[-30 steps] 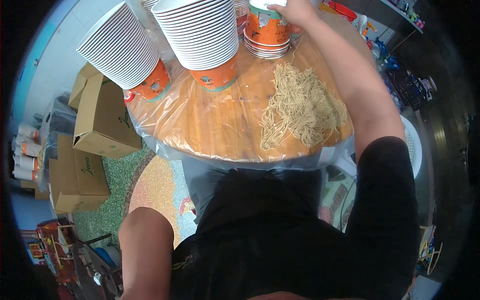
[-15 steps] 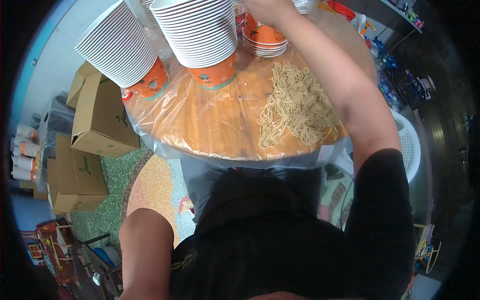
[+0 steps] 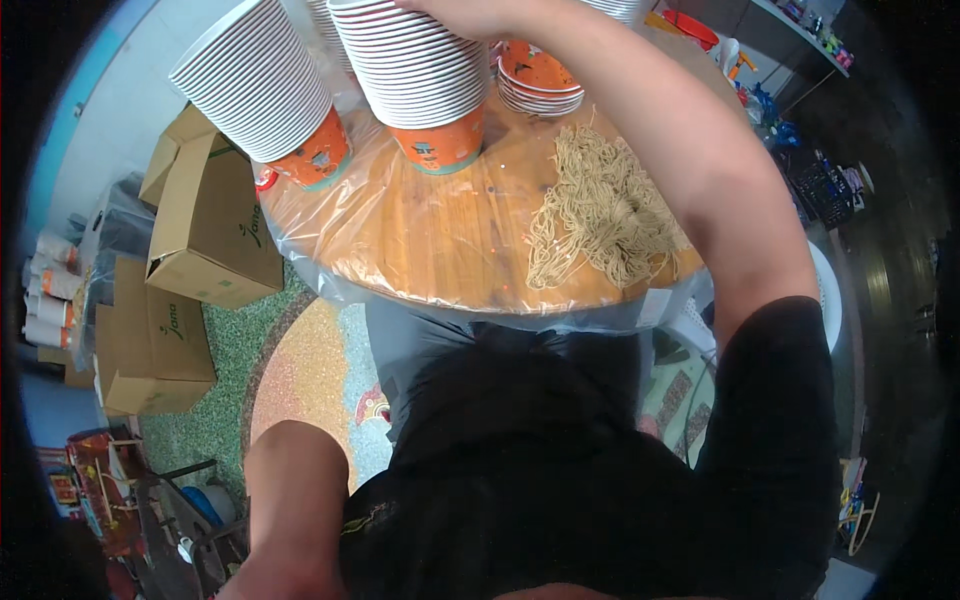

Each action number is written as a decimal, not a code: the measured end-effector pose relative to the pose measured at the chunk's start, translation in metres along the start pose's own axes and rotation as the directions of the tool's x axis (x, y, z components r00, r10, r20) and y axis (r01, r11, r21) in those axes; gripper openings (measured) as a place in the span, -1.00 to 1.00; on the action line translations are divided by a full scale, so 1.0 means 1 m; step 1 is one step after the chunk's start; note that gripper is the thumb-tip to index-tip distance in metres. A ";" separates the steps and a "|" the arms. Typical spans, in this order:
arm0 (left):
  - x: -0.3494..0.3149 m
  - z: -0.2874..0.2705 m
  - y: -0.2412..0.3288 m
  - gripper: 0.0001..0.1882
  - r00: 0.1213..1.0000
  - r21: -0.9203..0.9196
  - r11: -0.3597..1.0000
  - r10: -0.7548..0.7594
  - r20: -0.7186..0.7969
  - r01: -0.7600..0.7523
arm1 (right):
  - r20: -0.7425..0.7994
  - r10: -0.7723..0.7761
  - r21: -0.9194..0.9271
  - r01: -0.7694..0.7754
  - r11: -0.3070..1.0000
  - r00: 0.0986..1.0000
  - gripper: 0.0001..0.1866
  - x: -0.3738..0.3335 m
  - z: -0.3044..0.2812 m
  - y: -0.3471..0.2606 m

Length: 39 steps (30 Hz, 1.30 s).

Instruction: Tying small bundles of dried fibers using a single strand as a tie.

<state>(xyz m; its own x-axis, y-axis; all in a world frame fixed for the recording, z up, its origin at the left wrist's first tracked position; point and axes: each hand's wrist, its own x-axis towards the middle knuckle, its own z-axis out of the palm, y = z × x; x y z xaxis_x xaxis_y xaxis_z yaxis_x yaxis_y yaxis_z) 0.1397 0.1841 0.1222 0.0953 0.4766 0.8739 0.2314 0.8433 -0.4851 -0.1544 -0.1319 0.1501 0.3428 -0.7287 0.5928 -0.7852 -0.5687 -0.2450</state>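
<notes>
My right hand (image 3: 468, 14) reaches across the table to the top of the middle stack of paper buckets (image 3: 415, 75). Its fingers stretch out over the white upper rims and are partly cut off by the picture's top edge. A second tall stack of nested paper buckets (image 3: 255, 85) leans at the left. Just right of the middle stack sits a short stack of orange paper buckets (image 3: 538, 75). Below my right forearm, a loose heap of tan noodle-like strands (image 3: 605, 215) lies on the table. My left arm hangs at the lower left, its hand out of view.
Clear plastic sheeting covers the round wooden table (image 3: 440, 235). Open cardboard boxes (image 3: 215, 225) stand on the floor at the left, beside more stacked paper cups (image 3: 50, 290). A white plastic chair (image 3: 828, 290) is at the right. A red basin (image 3: 690, 28) lies beyond the table.
My right hand has moved left from above the short orange stack to the top rims of the middle stack. The view has shifted slightly.
</notes>
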 end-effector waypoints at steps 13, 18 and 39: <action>-0.292 0.053 -0.138 0.47 0.323 0.789 0.257 -0.943 0.079 0.558 | -0.003 0.137 -0.017 -0.137 0.990 0.991 -0.67 0.002 -0.010 -0.033; -0.318 0.049 -0.163 0.50 0.403 0.811 0.186 -0.913 -0.066 0.555 | -0.102 0.112 -0.008 -0.113 0.994 0.988 -0.71 -0.011 -0.024 -0.055; -0.313 -0.004 -0.073 -0.11 0.330 0.351 0.231 -0.909 -0.254 0.908 | -0.365 -0.171 0.034 0.197 0.980 0.915 -0.86 -0.246 0.014 -0.022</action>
<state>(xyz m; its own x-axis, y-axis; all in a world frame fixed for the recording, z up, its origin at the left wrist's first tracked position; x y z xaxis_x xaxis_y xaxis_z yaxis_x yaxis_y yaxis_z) 0.0971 -0.0277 -0.1157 0.0667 -0.6728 0.7368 -0.1995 0.7145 0.6706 -0.2140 0.0544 -0.0008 0.2600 -0.4303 0.8644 -0.6842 -0.7138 -0.1496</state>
